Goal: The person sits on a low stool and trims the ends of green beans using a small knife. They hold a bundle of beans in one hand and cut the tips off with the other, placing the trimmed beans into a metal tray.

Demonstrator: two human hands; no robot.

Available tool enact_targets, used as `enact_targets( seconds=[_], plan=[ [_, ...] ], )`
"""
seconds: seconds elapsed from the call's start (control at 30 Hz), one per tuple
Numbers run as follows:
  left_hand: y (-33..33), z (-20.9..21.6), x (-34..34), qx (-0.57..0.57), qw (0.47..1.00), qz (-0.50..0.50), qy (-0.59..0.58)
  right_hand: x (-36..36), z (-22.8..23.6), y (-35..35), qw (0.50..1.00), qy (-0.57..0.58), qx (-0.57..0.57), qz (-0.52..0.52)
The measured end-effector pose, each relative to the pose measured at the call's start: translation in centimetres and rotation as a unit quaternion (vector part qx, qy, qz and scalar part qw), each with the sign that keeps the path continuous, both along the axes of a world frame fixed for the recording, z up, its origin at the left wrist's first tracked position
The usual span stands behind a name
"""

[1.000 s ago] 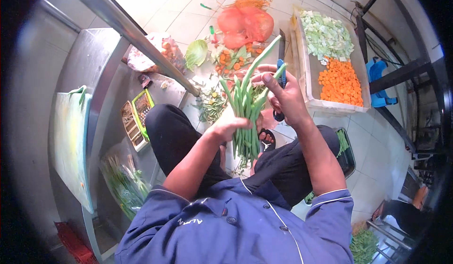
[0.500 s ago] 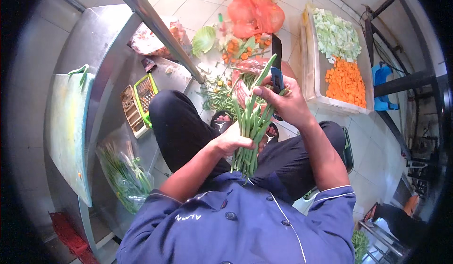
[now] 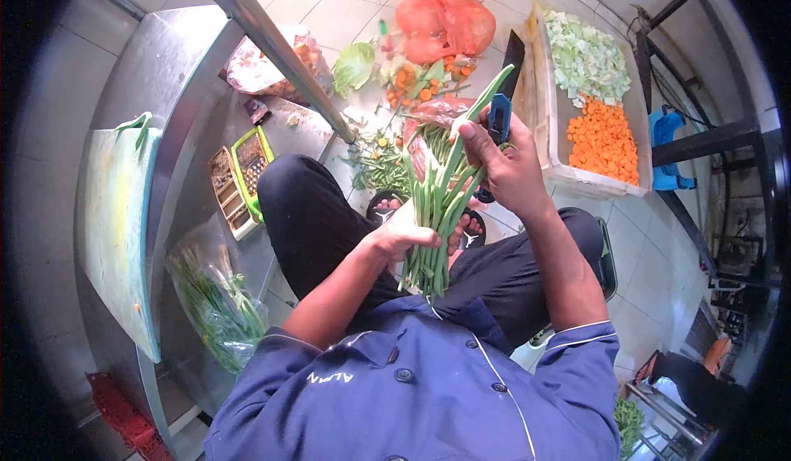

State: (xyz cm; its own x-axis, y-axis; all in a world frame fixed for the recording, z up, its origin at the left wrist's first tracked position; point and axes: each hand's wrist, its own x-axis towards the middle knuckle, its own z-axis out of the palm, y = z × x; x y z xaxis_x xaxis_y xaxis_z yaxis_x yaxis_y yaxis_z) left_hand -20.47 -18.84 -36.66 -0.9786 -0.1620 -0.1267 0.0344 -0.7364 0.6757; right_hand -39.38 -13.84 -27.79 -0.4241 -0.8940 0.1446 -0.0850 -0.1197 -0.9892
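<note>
My left hand (image 3: 404,234) is closed round a bunch of long green beans (image 3: 428,267), held upright over my lap. In my right hand (image 3: 515,173) is a knife (image 3: 512,65) with a dark blade pointing up and away and a blue part near its handle. The thumb of that hand also presses on one long bean (image 3: 476,108) that sticks out above the bunch. Behind the bunch lies a reddish clear plastic bag (image 3: 441,112) with more beans at its mouth. Cut green pieces (image 3: 379,166) are on the floor beyond my feet.
A pale crate (image 3: 540,115) at the right holds chopped cabbage (image 3: 587,57) and diced carrot (image 3: 603,144). Red net bags (image 3: 445,26) and carrot scraps (image 3: 424,82) lie ahead. At left are a grater (image 3: 251,164), a metal pole (image 3: 276,53), a cutting board (image 3: 119,230) and bagged greens (image 3: 218,304).
My right hand has shifted slightly to the right and up with the knife, and the long bean under its thumb leans further right. The left hand keeps its hold on the bunch.
</note>
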Motion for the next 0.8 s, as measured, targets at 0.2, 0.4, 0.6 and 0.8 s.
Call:
enact_targets(
  seconds=[0.2,0.4,0.6,0.8],
  plan=[
    [0.8,-0.1,0.3,0.068,0.997,-0.021,0.014,-1.8,2.7,0.1,0.978,-0.162,-0.063,-0.114],
    [1.1,-0.7,0.9,0.175,0.98,0.092,0.011,-4.5,5.8,4.1,0.962,-0.195,-0.153,-0.111],
    [0.6,-0.8,2.2,0.179,0.972,0.148,-0.044,2.5,1.1,7.6,0.971,-0.082,0.217,0.054],
    [1.7,-1.0,4.0,0.209,0.967,0.139,-0.041,5.9,-1.6,9.3,0.972,-0.116,0.203,0.035]
  ],
)
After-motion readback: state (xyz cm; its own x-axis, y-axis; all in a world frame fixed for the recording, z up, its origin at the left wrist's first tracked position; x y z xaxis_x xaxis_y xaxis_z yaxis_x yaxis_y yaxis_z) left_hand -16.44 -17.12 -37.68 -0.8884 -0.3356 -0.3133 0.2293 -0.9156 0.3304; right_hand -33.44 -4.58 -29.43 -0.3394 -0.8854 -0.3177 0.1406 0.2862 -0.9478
